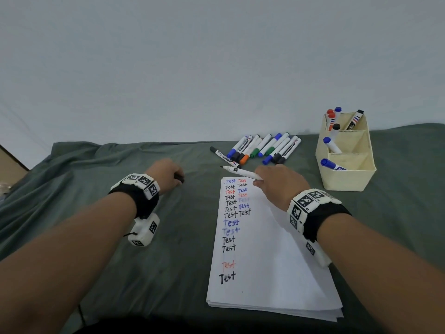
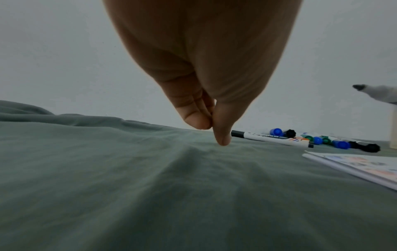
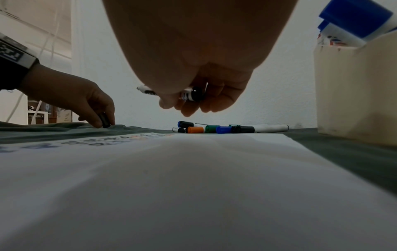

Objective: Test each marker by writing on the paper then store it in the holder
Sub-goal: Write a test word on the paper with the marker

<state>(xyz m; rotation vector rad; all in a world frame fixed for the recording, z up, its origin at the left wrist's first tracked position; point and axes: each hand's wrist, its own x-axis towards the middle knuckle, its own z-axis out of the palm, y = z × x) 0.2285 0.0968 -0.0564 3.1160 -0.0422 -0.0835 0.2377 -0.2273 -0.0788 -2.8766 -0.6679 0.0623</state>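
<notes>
My right hand (image 1: 277, 186) grips an uncapped white marker (image 1: 240, 173) over the top of the paper (image 1: 265, 261), tip pointing left; the right wrist view shows its black rear end (image 3: 194, 94) between my curled fingers. My left hand (image 1: 166, 175) rests on the green cloth left of the paper, fingers curled round a black cap (image 1: 179, 178), also seen at the fingertips in the right wrist view (image 3: 104, 119). The paper carries several handwritten "Test" words in black, blue and red. A cream holder (image 1: 346, 174) at the right contains several capped markers.
A row of several capped markers (image 1: 262, 149) lies beyond the paper, one black-capped marker (image 1: 225, 156) slanting in front. A green cloth (image 1: 120, 261) covers the table. A plain white wall rises behind.
</notes>
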